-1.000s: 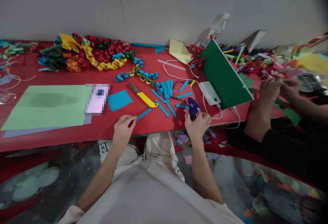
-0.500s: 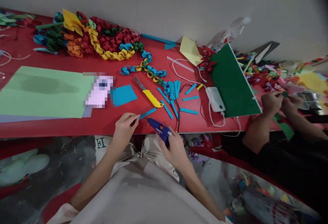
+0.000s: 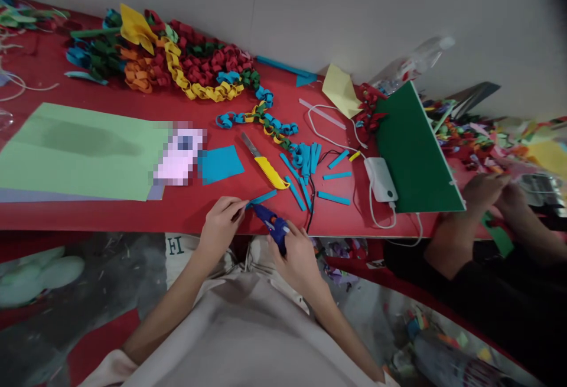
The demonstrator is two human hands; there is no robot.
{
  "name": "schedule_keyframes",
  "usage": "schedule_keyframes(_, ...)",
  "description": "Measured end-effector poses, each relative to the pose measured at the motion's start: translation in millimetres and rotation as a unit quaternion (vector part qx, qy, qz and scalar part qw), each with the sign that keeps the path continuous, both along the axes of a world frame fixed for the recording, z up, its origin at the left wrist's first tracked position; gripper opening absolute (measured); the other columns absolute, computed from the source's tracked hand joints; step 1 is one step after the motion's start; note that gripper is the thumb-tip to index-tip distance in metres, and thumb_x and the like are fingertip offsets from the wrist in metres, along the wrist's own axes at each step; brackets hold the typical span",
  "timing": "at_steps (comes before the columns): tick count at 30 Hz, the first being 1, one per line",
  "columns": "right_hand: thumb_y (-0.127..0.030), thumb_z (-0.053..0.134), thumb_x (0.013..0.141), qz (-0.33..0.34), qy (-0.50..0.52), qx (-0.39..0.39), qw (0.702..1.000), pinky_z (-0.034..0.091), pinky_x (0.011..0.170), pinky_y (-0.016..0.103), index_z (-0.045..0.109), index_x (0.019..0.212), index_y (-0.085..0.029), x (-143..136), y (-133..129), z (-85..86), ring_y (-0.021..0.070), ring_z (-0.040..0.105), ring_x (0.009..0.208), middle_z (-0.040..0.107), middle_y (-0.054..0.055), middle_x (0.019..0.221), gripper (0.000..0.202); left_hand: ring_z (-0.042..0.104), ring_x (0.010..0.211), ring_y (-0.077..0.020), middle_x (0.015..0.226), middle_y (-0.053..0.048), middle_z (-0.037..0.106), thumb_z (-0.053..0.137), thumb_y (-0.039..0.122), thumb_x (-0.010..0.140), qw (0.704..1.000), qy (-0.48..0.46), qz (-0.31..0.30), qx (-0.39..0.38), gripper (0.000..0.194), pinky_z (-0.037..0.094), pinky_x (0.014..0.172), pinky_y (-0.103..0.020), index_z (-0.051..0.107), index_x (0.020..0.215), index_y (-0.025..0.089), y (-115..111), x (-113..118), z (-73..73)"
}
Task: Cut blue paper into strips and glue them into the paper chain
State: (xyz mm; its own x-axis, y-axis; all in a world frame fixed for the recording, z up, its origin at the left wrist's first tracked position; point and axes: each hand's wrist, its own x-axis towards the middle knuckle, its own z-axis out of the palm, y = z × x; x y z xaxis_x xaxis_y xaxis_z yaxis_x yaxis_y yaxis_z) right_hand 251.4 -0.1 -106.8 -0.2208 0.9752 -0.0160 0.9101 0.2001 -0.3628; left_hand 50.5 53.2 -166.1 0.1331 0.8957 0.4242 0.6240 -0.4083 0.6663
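Observation:
Near the front edge of the red table (image 3: 110, 215), my left hand (image 3: 222, 227) pinches one end of a blue paper strip (image 3: 264, 197). My right hand (image 3: 296, 257) is wrapped round a dark blue glue gun (image 3: 275, 225), its nozzle close to the strip by my left fingertips. Whether the nozzle touches the paper I cannot tell. Beyond my hands lies a yellow-handled knife (image 3: 271, 172) with its blade out. Several loose blue strips (image 3: 333, 198) lie to its right, near a paper chain (image 3: 270, 124) of blue, yellow and green links.
A white power bank (image 3: 381, 180) with cables stands by an upright green board (image 3: 411, 150). Pale green sheets (image 3: 88, 156), a blurred pink object (image 3: 179, 159) and a blue paper square (image 3: 221, 163) lie left. Piled paper chains (image 3: 199, 68) line the wall. A co-worker's hands (image 3: 491, 189) are at right.
The glue gun's nozzle has come left, closer to my left fingertips and the blue strip. The whole view has shifted slightly. My left hand keeps its pinch.

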Motion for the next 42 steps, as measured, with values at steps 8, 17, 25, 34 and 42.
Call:
schedule_keyframes(8, -0.037, 0.046, 0.103, -0.022, 0.006, -0.007, 1.000, 0.045, 0.082, 0.036, 0.062, 0.086, -0.019, 7, 1, 3.6, 0.0261, 0.068, 0.088, 0.072, 0.011, 0.091, 0.030, 0.069, 0.091, -0.0156, 0.099, -0.006, 0.072, 0.056, 0.015, 0.099, 1.000, -0.003, 0.005, -0.004, 0.020, 0.059, 0.085, -0.028, 0.073, 0.108, 0.020, 0, 0, 0.6)
schedule_keyframes(17, -0.043, 0.042, 0.104, -0.060, 0.006, 0.004, 0.998, 0.044, 0.079, 0.037, 0.061, 0.085, -0.018, 23, 3, -4.7, 0.0280, 0.068, 0.088, 0.072, 0.013, 0.090, 0.037, 0.069, 0.090, -0.0156, 0.100, -0.006, 0.072, 0.055, 0.016, 0.099, 1.000, -0.002, 0.007, -0.012, 0.021, 0.059, 0.083, -0.029, 0.073, 0.108, 0.021, -1, 0, 0.7)
schedule_keyframes(25, -0.043, 0.051, 0.100, -0.116, 0.135, 0.007, 0.984, 0.046, 0.066, 0.031, 0.061, 0.079, -0.020, 33, 3, -8.6, 0.0203, 0.062, 0.071, 0.070, 0.008, 0.081, 0.033, 0.069, 0.088, -0.0149, 0.098, -0.006, 0.071, 0.057, 0.015, 0.098, 1.000, 0.002, 0.012, -0.007, 0.019, 0.059, 0.083, -0.027, 0.073, 0.106, 0.020, 0, 1, 1.8)
schedule_keyframes(34, -0.055, 0.042, 0.098, -0.330, 0.091, 0.155, 0.927, 0.052, 0.084, 0.045, 0.068, 0.099, -0.015, 88, 7, -32.6, 0.0312, 0.066, 0.095, 0.069, 0.017, 0.095, 0.047, 0.068, 0.088, -0.0149, 0.097, -0.005, 0.070, 0.056, 0.013, 0.098, 1.000, 0.014, 0.002, 0.009, 0.022, 0.058, 0.085, -0.028, 0.073, 0.108, 0.021, 0, 0, -1.1)
schedule_keyframes(42, -0.056, 0.053, 0.092, -0.448, 0.013, 0.259, 0.856, 0.039, 0.093, 0.072, 0.059, 0.120, -0.010, 105, 36, -60.8, 0.0488, 0.048, 0.115, 0.053, 0.029, 0.115, 0.054, 0.066, 0.095, -0.0191, 0.101, -0.007, 0.070, 0.050, 0.011, 0.101, 0.995, 0.092, -0.033, 0.017, 0.027, 0.056, 0.089, -0.034, 0.070, 0.116, 0.020, -8, 0, 8.5)
